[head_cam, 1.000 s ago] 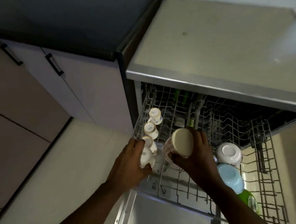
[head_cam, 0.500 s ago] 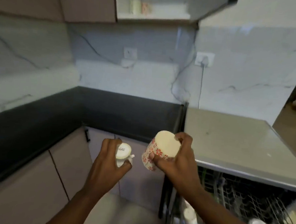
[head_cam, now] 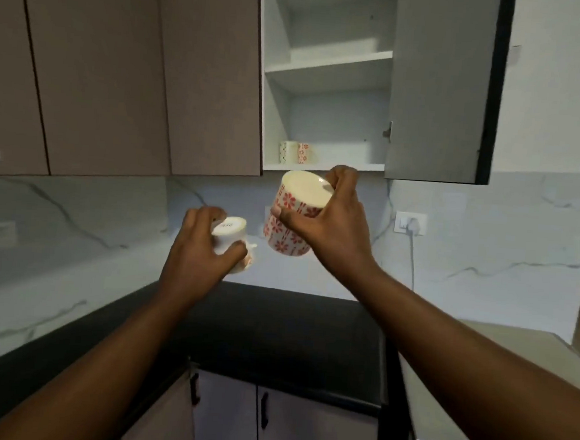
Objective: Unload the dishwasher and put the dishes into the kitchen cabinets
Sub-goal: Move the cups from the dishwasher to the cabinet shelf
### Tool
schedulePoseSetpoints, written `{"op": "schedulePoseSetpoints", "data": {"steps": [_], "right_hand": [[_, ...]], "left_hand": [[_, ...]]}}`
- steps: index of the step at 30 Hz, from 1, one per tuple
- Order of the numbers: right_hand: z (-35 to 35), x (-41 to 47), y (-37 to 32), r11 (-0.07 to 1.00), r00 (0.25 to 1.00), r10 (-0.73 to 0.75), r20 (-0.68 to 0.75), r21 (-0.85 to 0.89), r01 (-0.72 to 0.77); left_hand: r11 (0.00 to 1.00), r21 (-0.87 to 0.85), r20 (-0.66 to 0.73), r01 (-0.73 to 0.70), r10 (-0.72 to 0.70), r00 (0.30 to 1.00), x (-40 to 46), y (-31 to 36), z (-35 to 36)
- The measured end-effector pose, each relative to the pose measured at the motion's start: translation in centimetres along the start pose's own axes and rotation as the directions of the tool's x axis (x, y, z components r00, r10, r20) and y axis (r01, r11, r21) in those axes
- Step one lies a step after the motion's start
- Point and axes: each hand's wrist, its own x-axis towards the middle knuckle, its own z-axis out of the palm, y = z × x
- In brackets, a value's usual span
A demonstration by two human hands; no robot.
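Raised since half a second ago, both cups now riding higher, just under the open cabinet (head_cam: pixel 326 67).

Head view: right hand (head_cam: pixel 329 222) curling round the red-flowered cup (head_cam: pixel 286 226), gripping it base-up, long axis tilted. Left hand (head_cam: pixel 201 248) wrapping the small white cup (head_cam: pixel 231 233), also base-up, lower and farther from the cabinet. Bottom shelf (head_cam: pixel 337 165) lying just above the right hand; two mugs (head_cam: pixel 293 152) occupying its left end, open room to their right, door (head_cam: pixel 438 86) edge bounding that side.
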Motion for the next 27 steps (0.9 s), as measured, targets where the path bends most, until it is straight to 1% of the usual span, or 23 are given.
{"op": "schedulePoseSetpoints", "data": {"steps": [4, 6, 10, 14, 17, 21, 25, 27], "right_hand": [[3.0, 6.0, 2.2, 0.999, 0.997, -0.018, -0.075, 0.027, 0.02], [4.3, 9.4, 4.0, 0.999, 0.994, -0.028, -0.104, 0.032, 0.032], [6.8, 16.2, 7.9, 0.998, 0.991, -0.027, -0.134, 0.053, 0.034], [8.9, 22.5, 11.3, 0.998, 0.986, -0.032, -0.163, 0.056, 0.041], [11.3, 27.5, 13.9, 0.999, 0.984, -0.035, -0.174, -0.004, 0.035], [16.0, 33.4, 17.6, 0.987, 0.977, -0.055, -0.208, -0.162, 0.021], [21.1, 38.4, 21.0, 0.981, 0.973, -0.001, -0.232, -0.191, -0.044], [23.7, 40.5, 22.7, 0.967, 0.972, 0.023, -0.232, -0.241, -0.08]], "left_hand": [[0.997, 0.02, -0.047, -0.074, 0.075, 0.996, 7.8, -1.8, 1.0], [0.995, -0.002, -0.068, -0.096, 0.096, 0.993, 12.0, -3.3, 2.1], [0.992, -0.075, -0.153, -0.097, 0.085, 0.985, 18.7, -7.1, 4.7], [0.989, -0.103, -0.199, -0.11, 0.087, 0.976, 23.6, -10.5, 7.4], [0.987, -0.122, -0.214, -0.107, 0.079, 0.974, 27.3, -13.0, 9.8], [0.976, -0.163, -0.202, -0.142, 0.108, 0.973, 32.2, -16.3, 13.4], [0.95, -0.224, -0.2, -0.217, 0.173, 0.964, 36.4, -19.3, 16.2], [0.933, -0.27, -0.189, -0.236, 0.189, 0.964, 38.2, -20.5, 16.9]]}}
